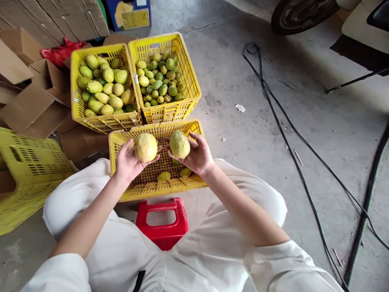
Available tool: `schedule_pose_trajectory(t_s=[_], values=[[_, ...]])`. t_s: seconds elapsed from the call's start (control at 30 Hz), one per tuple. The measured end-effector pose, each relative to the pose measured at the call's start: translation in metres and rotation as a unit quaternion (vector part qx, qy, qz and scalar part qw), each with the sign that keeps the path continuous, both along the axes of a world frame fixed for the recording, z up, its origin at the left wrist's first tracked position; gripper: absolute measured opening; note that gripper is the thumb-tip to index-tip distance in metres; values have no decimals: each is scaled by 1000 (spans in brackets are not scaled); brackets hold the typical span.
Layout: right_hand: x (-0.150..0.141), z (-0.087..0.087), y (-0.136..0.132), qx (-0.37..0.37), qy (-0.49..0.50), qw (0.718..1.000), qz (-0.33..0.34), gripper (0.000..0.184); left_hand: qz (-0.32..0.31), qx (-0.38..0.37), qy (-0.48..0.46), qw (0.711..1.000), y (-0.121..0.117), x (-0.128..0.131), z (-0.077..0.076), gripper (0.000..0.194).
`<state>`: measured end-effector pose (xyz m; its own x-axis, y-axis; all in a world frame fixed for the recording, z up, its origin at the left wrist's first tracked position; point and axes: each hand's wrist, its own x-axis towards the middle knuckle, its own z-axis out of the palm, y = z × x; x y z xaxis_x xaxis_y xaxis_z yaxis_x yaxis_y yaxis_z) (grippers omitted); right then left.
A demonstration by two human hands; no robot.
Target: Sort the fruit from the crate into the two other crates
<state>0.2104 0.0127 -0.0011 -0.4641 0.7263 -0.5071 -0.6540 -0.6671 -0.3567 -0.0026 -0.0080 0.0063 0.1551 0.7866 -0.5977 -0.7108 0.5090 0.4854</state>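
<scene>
My left hand (129, 162) holds a big, round, pale yellow lemon (146, 147), which rests on its fingers. In my right hand (199, 156) is a greener, slightly oval lemon (179, 144), cradled between thumb and fingers. The two lemons are side by side with a small gap, above a low yellow crate (158, 188). A few lemons lie at the bottom of that crate, among them a yellow one (164, 176) and another (185, 172) to its right. My hands and the held fruit hide part of the crate's inside.
Behind stand two yellow crates, the left (106, 118) with larger yellow-green lemons, the right (190, 87) with smaller, greener ones. A red plastic stool (162, 233) is between my legs. Cardboard boxes (30, 105) and another yellow crate (36, 162) are left; black cables (291, 150) cross the floor right.
</scene>
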Motion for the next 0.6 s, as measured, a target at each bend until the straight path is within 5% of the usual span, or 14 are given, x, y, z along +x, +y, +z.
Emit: schedule_pose_trajectory(t_s=[0.1,0.27,0.43,0.6], values=[[3,9,2,23,16,1000,-13,36,29,17,-5,999,2,-3,8,39],[5,4,1,34,-4,999,2,20,37,27,29,999,6,-5,5,36],[0,-5,-6,30,10,999,35,28,11,14,27,999,9,-5,1,38],[0,4,-5,51,35,998,21,36,20,-16,15,1000,8,-5,9,46]])
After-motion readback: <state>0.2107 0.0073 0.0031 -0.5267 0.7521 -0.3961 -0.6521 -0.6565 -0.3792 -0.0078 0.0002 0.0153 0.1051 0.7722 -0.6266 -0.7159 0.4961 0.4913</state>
